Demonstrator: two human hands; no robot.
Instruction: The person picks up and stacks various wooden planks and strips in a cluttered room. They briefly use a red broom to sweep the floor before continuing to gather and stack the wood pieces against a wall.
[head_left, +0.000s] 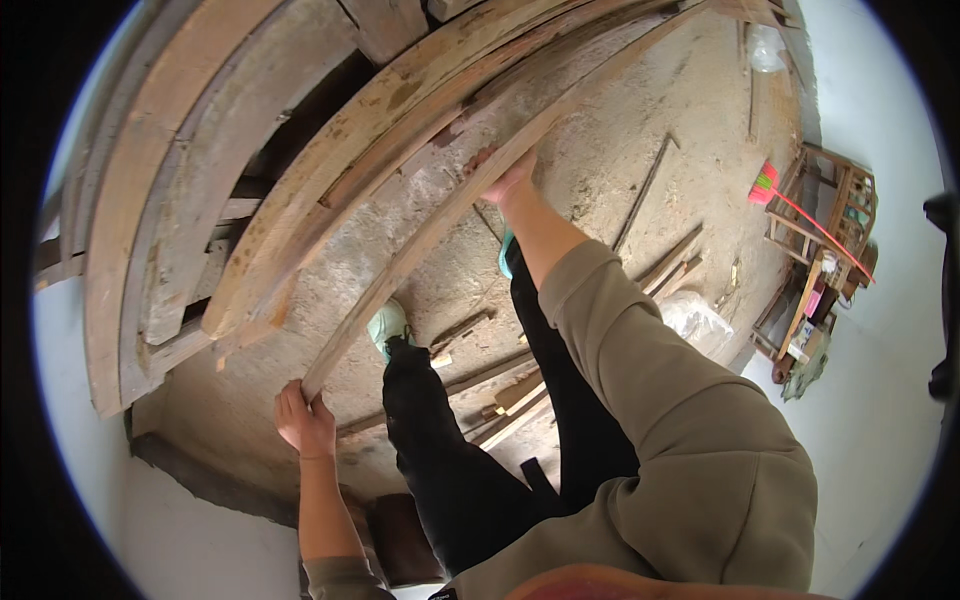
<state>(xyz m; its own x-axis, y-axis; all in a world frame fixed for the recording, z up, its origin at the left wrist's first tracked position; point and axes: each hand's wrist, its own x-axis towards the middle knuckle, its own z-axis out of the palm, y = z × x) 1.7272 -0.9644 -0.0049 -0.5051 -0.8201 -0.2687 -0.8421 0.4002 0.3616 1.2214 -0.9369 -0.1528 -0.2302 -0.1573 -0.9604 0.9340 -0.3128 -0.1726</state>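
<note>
A long, narrow wooden board (420, 251) slants across the view from lower left to upper right, raised above the floor. Its near end sits in the grip of my left hand (306, 424). Further along, my right hand (510, 176) holds the board from beneath, its palm partly hidden behind the wood. Just past the board, thick wooden planks (330, 172) lie stacked side by side. The board's far end reaches the top right, close to the ends of those planks.
Wood strips (517, 394) and a thin dark stick (645, 191) lie on the rough floor (592, 157) around my feet. Clear plastic wrapping (694, 322) is at the right. Against the white wall (877, 97) stand a wooden chair (840, 180) and a red broom (817, 225).
</note>
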